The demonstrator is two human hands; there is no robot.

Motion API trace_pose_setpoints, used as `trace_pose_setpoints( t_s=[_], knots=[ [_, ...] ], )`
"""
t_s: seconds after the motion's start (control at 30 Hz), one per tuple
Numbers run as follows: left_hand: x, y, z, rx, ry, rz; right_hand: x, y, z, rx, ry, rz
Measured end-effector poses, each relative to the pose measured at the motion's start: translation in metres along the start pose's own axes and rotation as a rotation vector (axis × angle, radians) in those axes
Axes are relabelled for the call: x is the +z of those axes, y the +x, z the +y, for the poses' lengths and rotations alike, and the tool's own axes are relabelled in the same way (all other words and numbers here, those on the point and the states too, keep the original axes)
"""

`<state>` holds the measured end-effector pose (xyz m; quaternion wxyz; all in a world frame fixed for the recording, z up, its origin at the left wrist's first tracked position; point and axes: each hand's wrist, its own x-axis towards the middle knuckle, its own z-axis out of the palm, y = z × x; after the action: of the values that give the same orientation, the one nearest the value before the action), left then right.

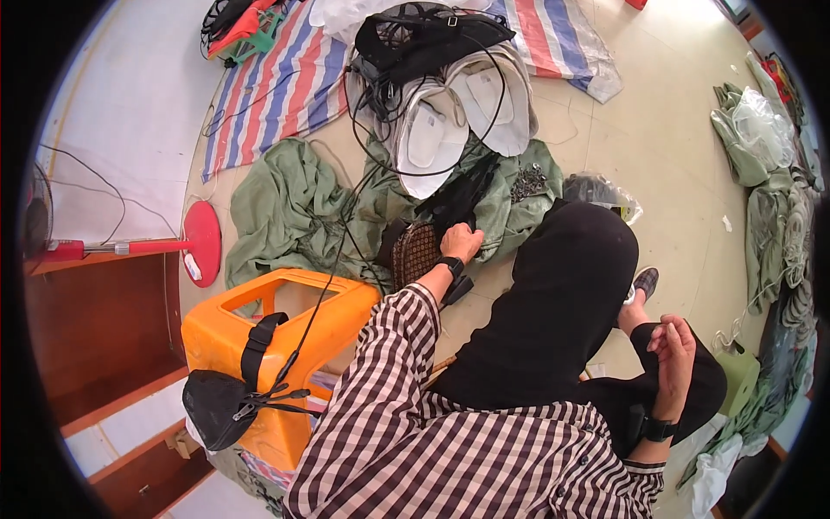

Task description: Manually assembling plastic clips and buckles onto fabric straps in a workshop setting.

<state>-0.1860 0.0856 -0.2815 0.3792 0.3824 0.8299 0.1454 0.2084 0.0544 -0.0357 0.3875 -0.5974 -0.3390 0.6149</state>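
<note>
A striped sheet (285,78) spread out beyond the orange stool (220,346), and a rumpled green cloth (281,186) lay between the two. Farther off and right of the stool, white padded pieces (428,138) sat in a stack beneath a black mesh bundle (432,39). Black straps (458,195) and a brown patterned piece (413,255) lay just right of the stool. There the left hand (461,242) rested with curled fingers at the straps; whether it pinched them I could not tell. The right hand (674,346), well right of the stool, had its fingers loosely bent, their closure unclear. Small metal bits (529,182) lay beyond the left hand. Stacking looked done; straps and bits, lying loose, seemed left to handle.
</note>
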Motion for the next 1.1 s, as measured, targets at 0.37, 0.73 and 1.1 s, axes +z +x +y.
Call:
trace_pose_setpoints(
  t_s=[0.37, 0.73, 1.1],
  knots=[
    [0.009, -0.002, -0.016, -0.212, -0.369, -0.264, 0.001, -0.002, -0.003, 0.017, -0.01, -0.021],
    [-0.011, -0.036, -0.027, -0.201, -0.73, -0.312, 0.007, -0.007, -0.006, -0.02, -0.037, -0.065],
    [0.007, -0.084, -0.038, -0.261, -0.799, -0.131, 0.014, -0.006, -0.004, 0.013, -0.044, -0.071]
  ],
)
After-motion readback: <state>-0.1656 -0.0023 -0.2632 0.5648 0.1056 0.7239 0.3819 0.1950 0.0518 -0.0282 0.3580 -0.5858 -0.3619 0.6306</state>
